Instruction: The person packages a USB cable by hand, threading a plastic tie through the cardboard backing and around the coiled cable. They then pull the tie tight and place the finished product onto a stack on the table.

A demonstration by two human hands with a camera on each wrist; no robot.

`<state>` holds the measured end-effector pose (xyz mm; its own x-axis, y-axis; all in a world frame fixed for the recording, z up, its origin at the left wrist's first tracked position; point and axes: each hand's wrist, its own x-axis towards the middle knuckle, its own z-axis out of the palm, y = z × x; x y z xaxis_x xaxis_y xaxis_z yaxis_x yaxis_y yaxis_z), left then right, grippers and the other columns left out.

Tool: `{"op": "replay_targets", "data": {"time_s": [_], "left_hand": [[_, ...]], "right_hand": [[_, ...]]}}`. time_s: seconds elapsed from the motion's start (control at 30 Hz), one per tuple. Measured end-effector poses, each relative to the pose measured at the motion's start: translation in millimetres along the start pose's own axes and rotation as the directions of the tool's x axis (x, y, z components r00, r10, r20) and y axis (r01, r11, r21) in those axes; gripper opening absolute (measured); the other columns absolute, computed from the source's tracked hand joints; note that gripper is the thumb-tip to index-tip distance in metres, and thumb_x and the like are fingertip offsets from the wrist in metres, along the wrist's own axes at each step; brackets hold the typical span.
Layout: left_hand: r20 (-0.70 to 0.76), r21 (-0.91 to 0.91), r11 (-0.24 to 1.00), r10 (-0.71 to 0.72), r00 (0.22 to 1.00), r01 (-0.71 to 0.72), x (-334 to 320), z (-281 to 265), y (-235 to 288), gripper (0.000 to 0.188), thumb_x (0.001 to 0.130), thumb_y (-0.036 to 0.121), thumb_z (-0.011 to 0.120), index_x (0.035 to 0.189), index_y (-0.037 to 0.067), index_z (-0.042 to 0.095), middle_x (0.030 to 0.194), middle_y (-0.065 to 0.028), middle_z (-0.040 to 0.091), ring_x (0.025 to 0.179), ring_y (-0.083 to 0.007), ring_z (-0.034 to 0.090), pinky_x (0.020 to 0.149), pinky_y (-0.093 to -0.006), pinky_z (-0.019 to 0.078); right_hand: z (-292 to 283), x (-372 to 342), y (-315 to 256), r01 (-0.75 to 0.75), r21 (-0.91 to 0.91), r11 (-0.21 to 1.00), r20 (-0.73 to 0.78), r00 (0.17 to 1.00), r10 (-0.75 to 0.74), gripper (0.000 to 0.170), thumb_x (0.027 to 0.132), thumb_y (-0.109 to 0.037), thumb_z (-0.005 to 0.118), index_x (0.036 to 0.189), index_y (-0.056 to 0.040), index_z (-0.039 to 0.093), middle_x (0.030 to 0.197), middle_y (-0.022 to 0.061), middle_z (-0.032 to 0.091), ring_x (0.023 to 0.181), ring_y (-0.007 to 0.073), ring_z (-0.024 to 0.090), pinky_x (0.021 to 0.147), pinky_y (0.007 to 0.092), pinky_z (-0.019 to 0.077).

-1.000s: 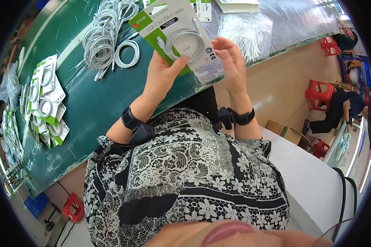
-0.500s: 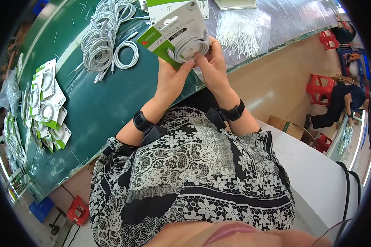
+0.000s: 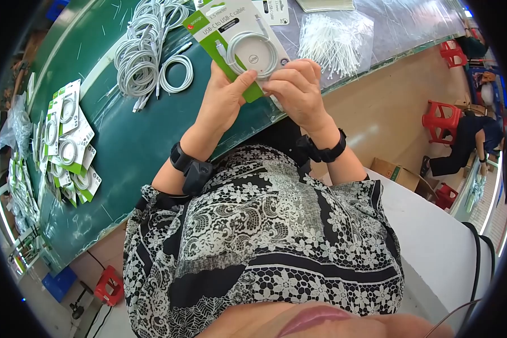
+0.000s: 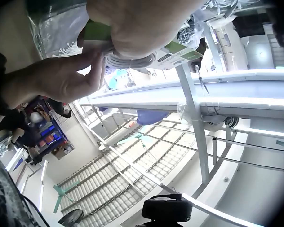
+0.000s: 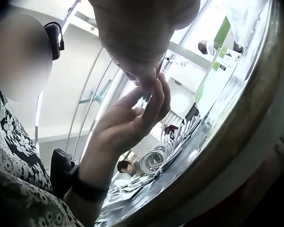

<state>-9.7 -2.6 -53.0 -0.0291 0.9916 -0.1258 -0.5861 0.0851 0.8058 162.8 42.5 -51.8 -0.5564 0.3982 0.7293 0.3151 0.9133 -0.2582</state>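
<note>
left hand (image 3: 222, 100) pinches the card (image 3: 253, 59) above the near edge of the tabletop (image 3: 135, 146); right hand (image 3: 300, 93) seems to pinch the card's lower corner — contact is partly hidden. uneven pulling could bend it or shift the coil (image 3: 230, 56) — a slack left grip could drop everything.

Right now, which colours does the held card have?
The card is mainly white and green, clearest in the head view.
</note>
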Motion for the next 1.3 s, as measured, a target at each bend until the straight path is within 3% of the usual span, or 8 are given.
{"op": "replay_targets", "data": {"time_s": [0.27,0.4,0.43,0.5,0.53,0.93,1.03,1.3], "left_hand": [[0.082,0.043,0.999,-0.021,0.996,0.017,-5.3,-7.8,7.2,0.049,0.092,0.001,0.056,0.133,0.005,0.029,0.118,-0.0089,0.052,0.106,-0.0208,0.059,0.082,-0.0344,0.0559],[0.276,0.57,0.749,0.211,0.938,-0.336,-6.7,-18.1,10.3,0.042,0.088,0.001,0.061,0.126,0.006,0.043,0.109,-0.0101,0.058,0.102,-0.0242,0.062,0.079,-0.0348,0.0547],[0.419,0.598,0.609,0.318,0.851,-0.522,-4.5,-18.2,13.4,0.041,0.085,0.001,0.063,0.123,0.006,0.047,0.106,-0.0108,0.059,0.1,-0.0261,0.063,0.078,-0.0353,0.0544],[0.689,0.528,0.248,0.434,0.581,-0.812,0.0,-10.7,24.6,0.039,0.08,0.002,0.067,0.117,0.007,0.054,0.101,-0.0123,0.061,0.097,-0.03,0.064,0.077,-0.0362,0.0538],[0.694,0.522,0.243,0.436,0.573,-0.817,0.5,-8.2,27.0,0.039,0.08,0.002,0.067,0.117,0.007,0.054,0.101,-0.0123,0.061,0.097,-0.03,0.064,0.077,-0.0362,0.0538],[0.591,0.444,0.357,0.572,0.568,-0.822,-5.7,3.6,31.7,0.04,0.073,0.003,0.072,0.11,0.011,0.06,0.103,-0.0149,0.059,0.098,-0.0334,0.062,0.08,-0.0383,0.0539],[0.779,0.461,0.016,0.472,0.413,-0.887,-6.4,6.8,45.5,0.042,0.069,0.003,0.074,0.108,0.013,0.061,0.107,-0.0145,0.057,0.1,-0.0334,0.062,0.082,-0.0396,0.0535],[0.846,0.417,-0.142,0.42,0.327,-0.898,-9.0,21.5,62.7,0.046,0.065,0.004,0.076,0.107,0.018,0.063,0.109,-0.0131,0.054,0.102,-0.0346,0.061,0.085,-0.042,0.0538]], "right_hand": [[-3.0,-4.6,-0.4,-0.087,0.272,0.958,0.007,0.996,0.089,0.018,0.072,0.004,0.068,0.08,-0.0094,0.058,0.091,0.007,0.065,0.084,0.0227,0.06,0.076,0.0355,0.0446],[-0.8,-12.7,-0.5,-0.115,0.37,0.922,0.091,0.992,0.087,0.019,0.074,0.003,0.064,0.09,-0.0072,0.063,0.099,0.0076,0.066,0.085,0.0252,0.063,0.079,0.0368,0.0485],[3.0,-18.1,-3.4,-0.112,0.365,0.924,0.085,0.993,0.086,0.019,0.074,0.003,0.064,0.09,-0.0072,0.063,0.099,0.0076,0.066,0.085,0.0252,0.063,0.079,0.0368,0.0485],[15.0,-32.7,-12.0,-0.526,0.66,0.536,0.241,0.825,0.512,0.024,0.077,0.002,0.063,0.099,-0.0057,0.064,0.102,0.0102,0.066,0.091,0.0282,0.063,0.081,0.0378,0.0497],[17.1,-34.6,-12.8,-0.638,0.731,0.24,0.372,0.668,0.645,0.026,0.078,0.002,0.063,0.104,-0.0049,0.064,0.104,0.0115,0.066,0.093,0.0297,0.063,0.082,0.0382,0.0503],[22.6,-41.8,-11.4,-0.6,0.747,0.286,0.335,0.712,0.617,0.029,0.084,-0.003,0.062,0.112,-0.0008,0.062,0.113,0.0154,0.063,0.105,0.0295,0.061,0.088,0.0381,0.0494],[20.2,-47.5,-16.4,-0.584,0.783,0.213,0.343,0.692,0.635,0.029,0.084,-0.003,0.063,0.112,-0.0008,0.061,0.112,0.0155,0.063,0.104,0.0292,0.061,0.088,0.0379,0.0496],[14.8,-57.4,-28.2,-0.511,0.859,0.014,0.366,0.635,0.68,0.028,0.084,-0.003,0.063,0.112,-0.0007,0.061,0.112,0.0159,0.063,0.103,0.0284,0.061,0.087,0.0373,0.0502]]}}
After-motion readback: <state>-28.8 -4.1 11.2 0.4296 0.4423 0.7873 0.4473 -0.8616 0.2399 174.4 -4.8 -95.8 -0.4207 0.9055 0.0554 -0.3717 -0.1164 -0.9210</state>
